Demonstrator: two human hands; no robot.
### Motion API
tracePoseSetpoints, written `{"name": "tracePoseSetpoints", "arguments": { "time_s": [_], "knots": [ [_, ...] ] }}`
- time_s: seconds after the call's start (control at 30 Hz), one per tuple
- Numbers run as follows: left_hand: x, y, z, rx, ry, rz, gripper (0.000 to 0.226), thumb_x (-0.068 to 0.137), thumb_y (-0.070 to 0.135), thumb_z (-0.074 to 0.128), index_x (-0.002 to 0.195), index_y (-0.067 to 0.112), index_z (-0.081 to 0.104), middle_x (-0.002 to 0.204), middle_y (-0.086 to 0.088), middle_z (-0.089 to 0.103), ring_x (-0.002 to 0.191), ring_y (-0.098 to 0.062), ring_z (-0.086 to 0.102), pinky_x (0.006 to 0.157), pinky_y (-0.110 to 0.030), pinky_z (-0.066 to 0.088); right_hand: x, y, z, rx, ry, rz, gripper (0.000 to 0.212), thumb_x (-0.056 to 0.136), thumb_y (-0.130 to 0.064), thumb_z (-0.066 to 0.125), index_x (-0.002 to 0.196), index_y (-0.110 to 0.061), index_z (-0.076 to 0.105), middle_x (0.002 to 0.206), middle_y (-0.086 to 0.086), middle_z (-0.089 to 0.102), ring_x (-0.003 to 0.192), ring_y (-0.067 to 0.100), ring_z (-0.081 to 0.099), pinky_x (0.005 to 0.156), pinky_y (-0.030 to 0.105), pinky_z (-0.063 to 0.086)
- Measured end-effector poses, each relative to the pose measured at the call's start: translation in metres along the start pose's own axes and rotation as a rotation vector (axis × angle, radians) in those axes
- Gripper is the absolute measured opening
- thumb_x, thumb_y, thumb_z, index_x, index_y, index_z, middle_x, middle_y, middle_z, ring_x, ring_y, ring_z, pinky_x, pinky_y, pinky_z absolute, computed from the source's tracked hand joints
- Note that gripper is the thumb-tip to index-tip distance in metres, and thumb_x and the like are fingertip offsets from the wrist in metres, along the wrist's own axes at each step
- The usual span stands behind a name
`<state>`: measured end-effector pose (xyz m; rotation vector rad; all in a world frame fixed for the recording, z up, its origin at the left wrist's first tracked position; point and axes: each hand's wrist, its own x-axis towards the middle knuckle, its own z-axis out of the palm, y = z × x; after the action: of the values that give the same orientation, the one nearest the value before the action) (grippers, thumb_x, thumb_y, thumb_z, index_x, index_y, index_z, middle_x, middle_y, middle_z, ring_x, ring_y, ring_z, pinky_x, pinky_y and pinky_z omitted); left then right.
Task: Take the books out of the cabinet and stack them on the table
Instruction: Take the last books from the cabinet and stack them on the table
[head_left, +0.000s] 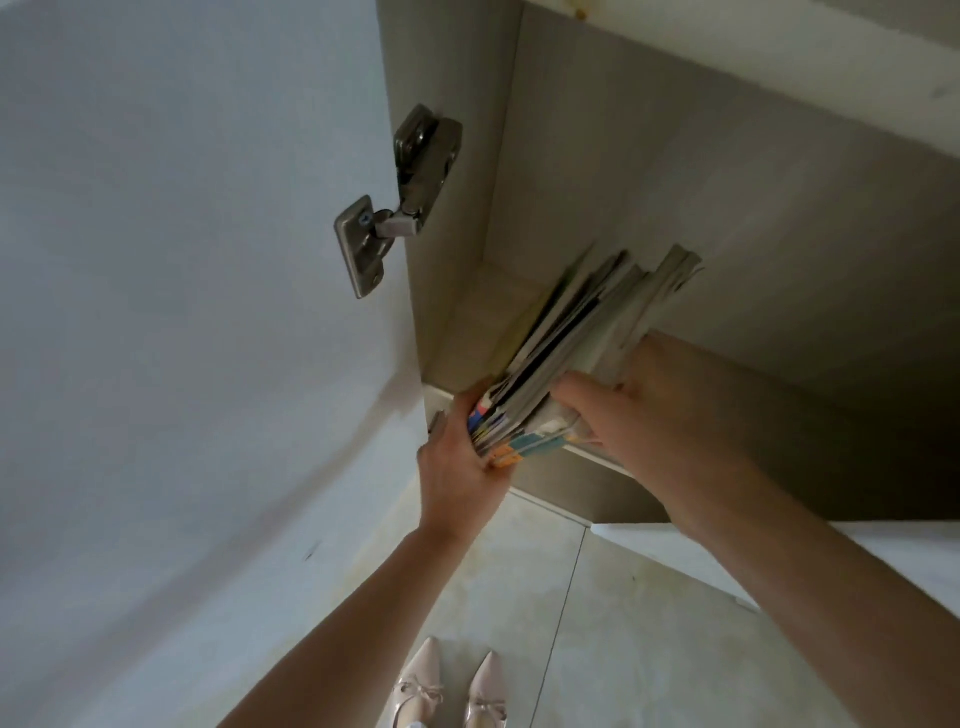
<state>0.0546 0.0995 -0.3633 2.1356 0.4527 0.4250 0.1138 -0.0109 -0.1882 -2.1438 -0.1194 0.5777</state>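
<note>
Down at the front edge of the cabinet (727, 171) floor, near its left front corner, a bundle of thin books (576, 358) is gripped between both hands. The books stand on edge and lean back to the right, their far ends fanned apart inside the compartment, their coloured near ends sticking out past the front lip. The left hand (462, 467) holds the bundle from the left and below, its fingers (470, 402) curled up against the outer cover and clamped on the books. The right hand (654, 415) presses in from the right; its thumb (571, 389) lies across the near pages, and its other fingers are hidden behind the bundle, so their shape cannot be told beyond that they close on it. The open cabinet door (182, 312) swings out at the left, with a metal hinge (389, 202) joining it to the cabinet's left wall. Below, on the pale tiled floor (597, 623), the toes of two pointed pale shoes (452, 691) with small bows show.
</note>
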Motion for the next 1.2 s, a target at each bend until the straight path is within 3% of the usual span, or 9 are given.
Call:
{"name": "tracePoseSetpoints", "arguments": {
  "time_s": [0.13,0.27,0.37,0.53,0.67,0.8,0.93,1.07,1.2],
  "knots": [
    [-0.008,-0.016,-0.015,-0.107,-0.04,0.012,0.065,0.071,0.011,0.082,0.125,0.024,0.049,0.092,0.018,0.06,0.083,0.006,0.055,0.069,0.001,0.046,-0.01,0.021,0.0,0.187,-0.109,0.006,0.039,0.087,-0.05,0.044,0.114,-0.022,0.05,0.093,-0.009,0.069,0.079,-0.001,0.07,0.066,0.011,0.052],
    [-0.003,-0.029,-0.024,-0.109,-0.054,0.087,0.066,0.067,0.006,0.086,0.125,0.003,0.056,0.099,0.015,0.06,0.094,0.009,0.055,0.075,0.002,0.045,0.026,0.068,-0.03,0.177,-0.075,0.018,0.021,0.097,-0.011,0.047,0.112,-0.023,0.053,0.113,-0.007,0.064,0.106,0.009,0.063,0.09,0.032,0.053],
    [-0.005,-0.033,-0.023,-0.151,-0.057,0.11,0.066,0.067,0.009,0.085,0.126,0.009,0.055,0.107,0.024,0.061,0.102,0.009,0.059,0.083,-0.011,0.053,0.06,0.083,-0.042,0.05,-0.15,-0.001,0.037,0.087,0.002,0.063,0.116,-0.016,0.049,0.117,0.0,0.061,0.098,-0.001,0.063,0.078,0.016,0.054],
    [-0.006,-0.047,-0.023,-0.19,-0.102,0.148,0.057,0.078,0.039,0.074,0.125,0.011,0.057,0.115,-0.002,0.066,0.106,-0.015,0.067,0.081,-0.04,0.061,0.119,0.102,-0.054,-0.193,-0.275,0.023,0.126,0.045,-0.048,0.092,0.146,-0.044,0.016,0.147,-0.001,0.041,0.131,0.015,0.046,0.106,0.04,0.043],
    [-0.006,-0.051,-0.026,-0.155,-0.12,0.201,0.044,0.084,0.034,0.072,0.124,0.039,0.055,0.114,0.002,0.068,0.105,-0.016,0.068,0.079,-0.042,0.061,0.109,0.061,-0.045,-0.271,-0.437,0.065,0.086,0.084,-0.017,0.069,0.15,-0.02,0.013,0.128,-0.013,0.031,0.126,0.004,0.029,0.066,-0.012,0.03],
    [-0.011,-0.066,-0.025,-0.16,-0.165,0.067,0.057,0.081,0.005,0.073,0.12,0.043,0.056,0.11,0.013,0.066,0.106,-0.02,0.065,0.09,-0.044,0.056,0.086,0.017,-0.036,-0.263,-0.41,0.097,0.061,0.089,0.005,0.056,0.143,0.0,0.028,0.135,0.003,0.041,0.127,0.017,0.04,0.049,0.0,0.034],
    [-0.019,-0.076,-0.024,-0.184,-0.179,-0.119,0.064,0.072,0.029,0.085,0.126,0.019,0.053,0.11,0.042,0.059,0.106,0.019,0.055,0.094,-0.018,0.05,0.107,0.054,-0.024,-0.083,-0.531,0.01,0.054,0.076,0.011,0.07,0.111,-0.024,0.047,0.093,-0.016,0.057,0.067,-0.024,0.055,0.049,-0.006,0.036],
    [-0.008,-0.075,-0.033,-0.239,-0.027,-0.155,0.056,0.071,0.036,0.084,0.121,0.025,0.062,0.119,0.009,0.067,0.117,-0.008,0.06,0.096,-0.035,0.053,0.12,0.079,-0.01,0.028,-0.486,-0.119,0.065,0.059,0.008,0.081,0.118,-0.009,0.058,0.109,-0.004,0.068,0.103,0.004,0.066,0.084,0.017,0.054],
    [-0.004,-0.061,-0.046,-0.309,-0.119,-0.241,0.044,0.064,0.035,0.084,0.104,0.041,0.07,0.102,0.011,0.075,0.099,-0.007,0.07,0.084,-0.044,0.058,0.111,0.095,-0.008,0.039,-0.429,-0.145,0.054,0.059,0.013,0.08,0.1,-0.019,0.066,0.096,-0.006,0.074,0.095,0.005,0.069,0.082,0.022,0.056]
  ]
}}
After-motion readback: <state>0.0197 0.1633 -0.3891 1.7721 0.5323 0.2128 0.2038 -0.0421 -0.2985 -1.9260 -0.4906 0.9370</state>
